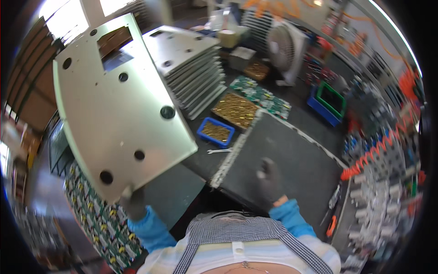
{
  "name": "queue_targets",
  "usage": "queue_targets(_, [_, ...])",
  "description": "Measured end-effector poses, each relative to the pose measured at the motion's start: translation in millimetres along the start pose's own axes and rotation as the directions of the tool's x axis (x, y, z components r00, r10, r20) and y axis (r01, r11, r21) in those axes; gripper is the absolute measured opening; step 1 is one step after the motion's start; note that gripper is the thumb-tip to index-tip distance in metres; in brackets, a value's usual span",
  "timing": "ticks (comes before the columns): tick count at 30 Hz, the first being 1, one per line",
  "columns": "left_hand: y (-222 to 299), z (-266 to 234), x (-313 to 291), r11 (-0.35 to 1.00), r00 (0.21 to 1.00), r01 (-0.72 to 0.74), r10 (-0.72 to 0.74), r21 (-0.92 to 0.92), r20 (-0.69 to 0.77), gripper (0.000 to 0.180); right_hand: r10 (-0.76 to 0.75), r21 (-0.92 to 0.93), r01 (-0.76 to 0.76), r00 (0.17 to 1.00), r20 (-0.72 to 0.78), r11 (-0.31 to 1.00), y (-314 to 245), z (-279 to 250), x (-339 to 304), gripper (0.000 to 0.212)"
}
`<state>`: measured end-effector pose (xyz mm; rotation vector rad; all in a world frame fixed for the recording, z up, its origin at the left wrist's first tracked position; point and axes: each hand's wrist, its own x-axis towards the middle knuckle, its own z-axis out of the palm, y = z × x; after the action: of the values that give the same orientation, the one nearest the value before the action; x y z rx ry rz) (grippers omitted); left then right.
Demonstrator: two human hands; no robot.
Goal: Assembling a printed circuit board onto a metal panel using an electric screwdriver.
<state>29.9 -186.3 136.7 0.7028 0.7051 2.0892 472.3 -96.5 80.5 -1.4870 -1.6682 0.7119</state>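
Grey-gloved left hand (133, 204) is clamped on the lower edge of a tilted metal panel (119, 106), raised above it. Right hand (269, 180) hovers, fingers apart, over a dark mat (292, 160) with open room beyond.

dark workbench (301, 119); mat (287, 164), blue tray (216, 132), wrench (219, 150)

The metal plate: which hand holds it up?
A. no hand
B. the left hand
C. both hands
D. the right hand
B: the gloved left hand grips the metal plate at its lower corner, while the right hand hovers apart over the dark mat.
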Motion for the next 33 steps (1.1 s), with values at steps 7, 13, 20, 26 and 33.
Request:
queue_targets(7, [-36.4,43.0,-59.0,0.988,0.989,0.113,-0.122,0.103,0.078,0.063,-0.664,0.038,0.716,0.665,-0.341,0.697,-46.8,-35.7,-15.3,0.078])
queue_targets(13, [-66.2,162.5,-103.0,0.841,0.733,0.467,-0.541,0.274,0.413,0.046,-0.769,-0.491,0.604,0.577,-0.275,0.628,-14.3,-94.5,-79.0,0.048])
queue_targets(20, [-119.3,254.6,-79.0,0.675,0.586,0.593,-0.736,0.439,0.339,0.052,-0.761,-0.275,0.721,0.645,-0.068,0.636,-6.9,-180.6,-109.5,0.018])
queue_targets(26, [-126.6,333.5,-60.4,0.760,0.468,0.570,-0.613,0.313,0.636,0.079,-0.622,-0.115,0.639,0.666,-0.411,0.761,-23.2,-235.8,-83.4,0.026])
queue_targets(33, [-265.0,201.2,-80.7,0.595,0.689,0.564,-0.721,0.573,0.070,0.066,0.255,0.630,0.622,0.588,-0.768,0.465,-12.9,-291.9,-105.0,0.049])
